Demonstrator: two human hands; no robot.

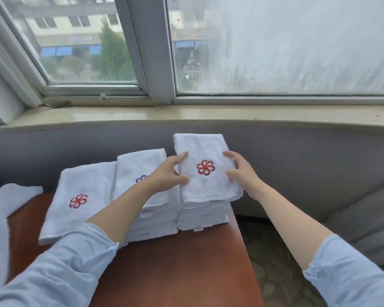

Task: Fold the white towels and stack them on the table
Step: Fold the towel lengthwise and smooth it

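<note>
Left hand (169, 171) and right hand (242, 171) seemingly pinch the top towel (205, 187) at its sides, on the stack (201, 219)

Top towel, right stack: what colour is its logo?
Red: a pinwheel logo on the white towel, clearest in the head view.
</note>
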